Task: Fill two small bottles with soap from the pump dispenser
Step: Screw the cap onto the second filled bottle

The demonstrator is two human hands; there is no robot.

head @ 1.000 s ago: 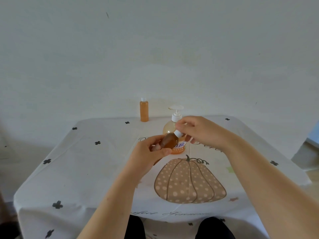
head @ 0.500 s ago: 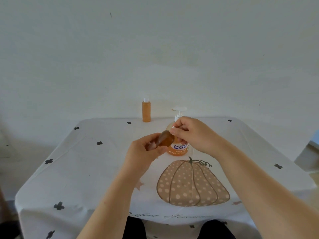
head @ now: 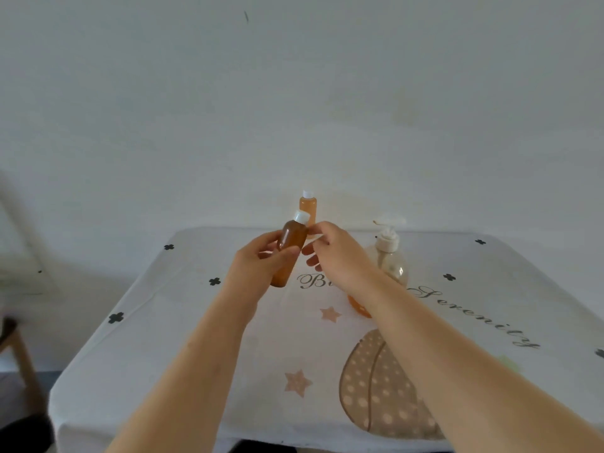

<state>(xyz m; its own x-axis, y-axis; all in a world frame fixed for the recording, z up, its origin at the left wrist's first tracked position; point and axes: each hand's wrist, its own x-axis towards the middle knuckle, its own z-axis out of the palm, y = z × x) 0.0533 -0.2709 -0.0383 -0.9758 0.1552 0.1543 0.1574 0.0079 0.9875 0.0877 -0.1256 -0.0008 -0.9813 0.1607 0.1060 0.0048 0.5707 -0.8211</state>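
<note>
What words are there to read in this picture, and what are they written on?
"Serenity": curly script printed on the tablecloth, right of the right arm.
"B": start of another tablecloth word; the rest is hidden behind the right hand.
Pump dispenser: its label is hidden by the right arm, unreadable.
Held small bottle in the left hand and far small bottle: no writing shows.

1. The tablecloth [head: 157, 338] carries dark script lettering that reads "Serenity", running toward its right edge.
2. Left of that, on the same cloth, is a word starting with "B". The right hand [head: 340, 256] and wrist cover the rest.
</note>
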